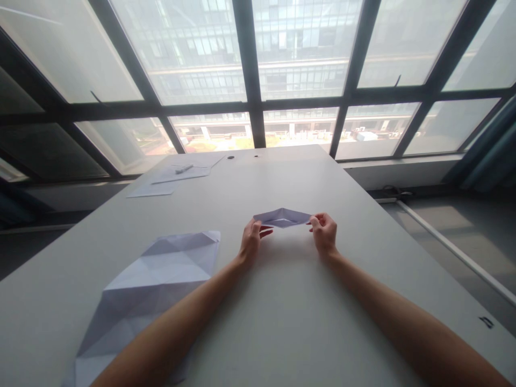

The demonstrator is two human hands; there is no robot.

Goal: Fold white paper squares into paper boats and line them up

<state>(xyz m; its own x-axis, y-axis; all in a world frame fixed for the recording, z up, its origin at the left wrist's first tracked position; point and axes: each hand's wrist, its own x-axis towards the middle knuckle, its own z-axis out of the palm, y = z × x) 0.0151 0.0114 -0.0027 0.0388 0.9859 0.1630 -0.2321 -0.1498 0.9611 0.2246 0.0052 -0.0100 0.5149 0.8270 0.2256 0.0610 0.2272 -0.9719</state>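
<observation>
A folded paper boat (282, 216) is held up over the table, its long sides spread a little so that the hollow inside shows. My left hand (252, 236) pinches its left tip between thumb and fingers, with the other fingers loosely bent below. At the opposite tip, my right hand (323, 230) grips the paper in the same way. Left of my left forearm lies a large creased sheet of paper (161, 274), unfolded and slightly raised along its fold lines. The forearm hides part of that sheet.
The white table (290, 312) reaches toward tall windows. At its far left lie flat paper sheets (161, 183) with a small white object (184, 169) on top. Two small dark round spots sit near the far edge. A black mark (486, 322) shows at the right edge.
</observation>
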